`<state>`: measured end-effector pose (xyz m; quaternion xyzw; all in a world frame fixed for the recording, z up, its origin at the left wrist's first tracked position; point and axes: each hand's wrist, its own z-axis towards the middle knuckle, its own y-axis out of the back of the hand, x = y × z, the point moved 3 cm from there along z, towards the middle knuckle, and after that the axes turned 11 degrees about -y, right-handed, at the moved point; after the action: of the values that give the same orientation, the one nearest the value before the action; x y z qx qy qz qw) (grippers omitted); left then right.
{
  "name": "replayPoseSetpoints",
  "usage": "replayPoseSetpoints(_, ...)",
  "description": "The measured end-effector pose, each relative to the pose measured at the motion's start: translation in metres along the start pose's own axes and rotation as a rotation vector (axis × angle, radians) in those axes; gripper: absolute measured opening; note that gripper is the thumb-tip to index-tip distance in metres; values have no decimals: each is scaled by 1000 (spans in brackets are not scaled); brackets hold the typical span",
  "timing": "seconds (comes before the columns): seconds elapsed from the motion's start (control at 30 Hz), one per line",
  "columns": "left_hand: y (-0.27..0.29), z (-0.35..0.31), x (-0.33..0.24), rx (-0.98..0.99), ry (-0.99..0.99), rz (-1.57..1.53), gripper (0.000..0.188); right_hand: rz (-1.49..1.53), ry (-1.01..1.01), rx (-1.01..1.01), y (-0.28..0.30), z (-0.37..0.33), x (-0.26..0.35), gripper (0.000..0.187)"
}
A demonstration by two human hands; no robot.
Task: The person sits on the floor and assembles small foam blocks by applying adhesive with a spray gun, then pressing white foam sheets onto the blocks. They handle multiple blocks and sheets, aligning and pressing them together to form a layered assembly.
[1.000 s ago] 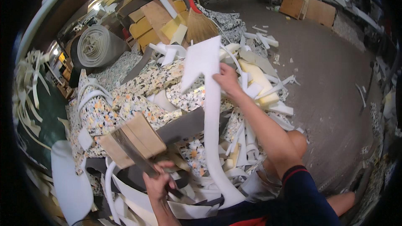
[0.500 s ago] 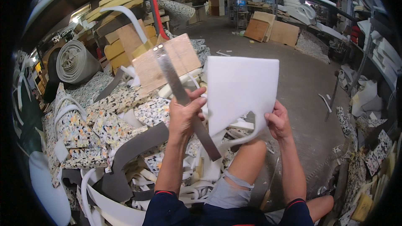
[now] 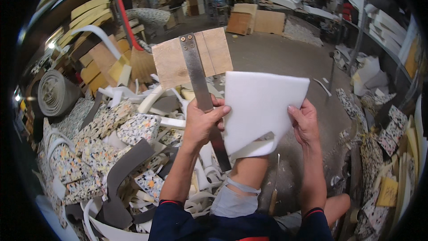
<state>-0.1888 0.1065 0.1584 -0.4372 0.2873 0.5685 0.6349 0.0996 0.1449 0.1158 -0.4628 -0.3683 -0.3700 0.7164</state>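
Observation:
A white foam piece [image 3: 265, 107], with straight upper sides and a notched, curving lower end, is held up in front of me. My right hand [image 3: 306, 122] pinches its right edge, thumb on the near face. My left hand [image 3: 200, 125] is closed around a flat metal strip [image 3: 195, 73], which slants past the palm and sticks out below it. Screws fix the strip's top to a thin wooden board [image 3: 169, 64]. The left thumb also presses the foam's left edge; the fingers behind are partly hidden.
Speckled foam offcuts [image 3: 107, 151] and a dark grey foam strip [image 3: 122, 174] heap up on the left. Behind them stands a foam roll [image 3: 58, 93]. A wooden-handled tool [image 3: 273, 196] lies by my knee. More scraps line the right; boards [image 3: 269, 21] lean farther back.
The foam piece has come lower and tipped, its curved end folding under. My right hand sits higher along its edge. The wooden board has turned and moved right relative to the pile. The view has shifted right.

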Motion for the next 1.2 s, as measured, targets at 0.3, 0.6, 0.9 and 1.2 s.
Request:
replayPoseSetpoints(0.3,31,29,-26,263,16,489,48,-352,61,-58,83,-40,95,44)
replayPoseSetpoints(0.6,10,65,-31,362,-635,1123,36,-533,77,-251,111,-71,128,32)
replayPoseSetpoints(0.9,-14,31,13,504,-711,1079,47,-531,27,-305,119,-75,83,26)
replayPoseSetpoints(1.2,-25,8,15,546,-570,1062,46,-489,26,-354,95,-72,57,26)
